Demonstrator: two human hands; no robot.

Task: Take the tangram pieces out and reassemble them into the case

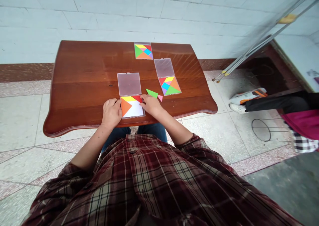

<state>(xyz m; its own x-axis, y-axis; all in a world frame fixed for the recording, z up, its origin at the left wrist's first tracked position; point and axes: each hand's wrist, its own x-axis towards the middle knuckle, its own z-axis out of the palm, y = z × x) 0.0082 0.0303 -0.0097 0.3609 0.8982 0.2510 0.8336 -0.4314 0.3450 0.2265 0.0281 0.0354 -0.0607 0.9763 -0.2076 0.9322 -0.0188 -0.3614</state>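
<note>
My left hand (111,113) rests on the left edge of a tangram tray (132,107), beside an orange triangle (125,106) and holding nothing visible. The tray's white base shows, with yellow and red pieces along its far side. My right hand (151,105) has its fingertips at the tray's right corner, by the red piece (137,98). Just beyond it lie a loose green triangle (152,93) and a small pink triangle (160,98). Two full tangram squares (143,51) (169,85) lie farther off, each next to a clear lid (163,67).
All this lies on a reddish-brown wooden table (82,66) with a wavy edge. A clear lid (129,84) sits behind my tray. To the right, on the tiled floor, are a person's black-trousered leg (276,104), a white shoe (238,108), and a wire ring stand (261,129). Blurred metal poles (259,43) cross the upper right.
</note>
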